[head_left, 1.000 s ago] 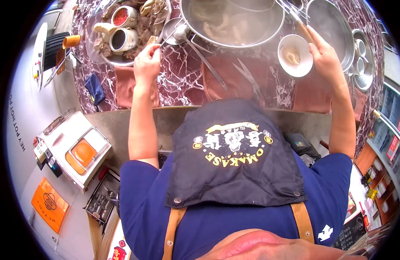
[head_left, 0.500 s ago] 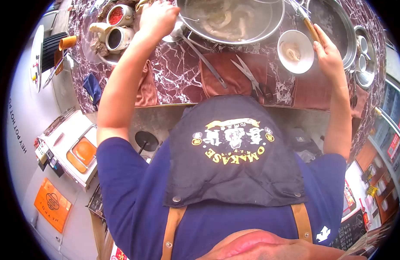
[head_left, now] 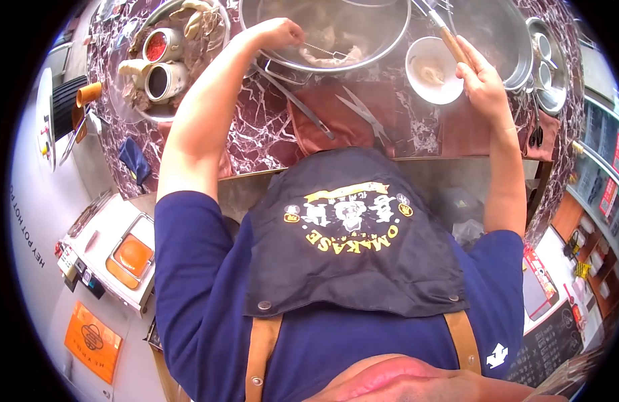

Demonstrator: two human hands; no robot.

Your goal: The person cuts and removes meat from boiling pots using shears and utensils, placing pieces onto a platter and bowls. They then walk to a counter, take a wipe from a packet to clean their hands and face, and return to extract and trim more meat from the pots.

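Note:
My left hand (head_left: 282, 32) is closed over the left part of a large steaming metal pot (head_left: 384, 53). It grips a thin metal hook (head_left: 323, 49) with a twisted shaft, whose tip reaches a pale, curled piece of food (head_left: 349, 57) in the cloudy liquid. On the right, my right hand (head_left: 482, 84) wraps around the wooden handle (head_left: 451, 45) of a tool with a metal shaft. Its head is mostly cut off at the top edge, where some wires show. Just left of that hand stands a white bowl (head_left: 416, 87) holding a pale piece of food (head_left: 430, 72).
Tongs (head_left: 299, 104) and scissors (head_left: 363, 110) lie near the table's front edge, on brown cloth (head_left: 309, 130). A tray at left carries jars of red (head_left: 160, 45) and dark contents (head_left: 163, 82). At right are a second steaming pot (head_left: 520, 63) and a metal dish (head_left: 554, 100) with small cups.
My left hand has moved right over the pot, bringing the hook to the food inside. My right hand keeps hold of the wooden handle beside the bowl. The whole view has shifted slightly.

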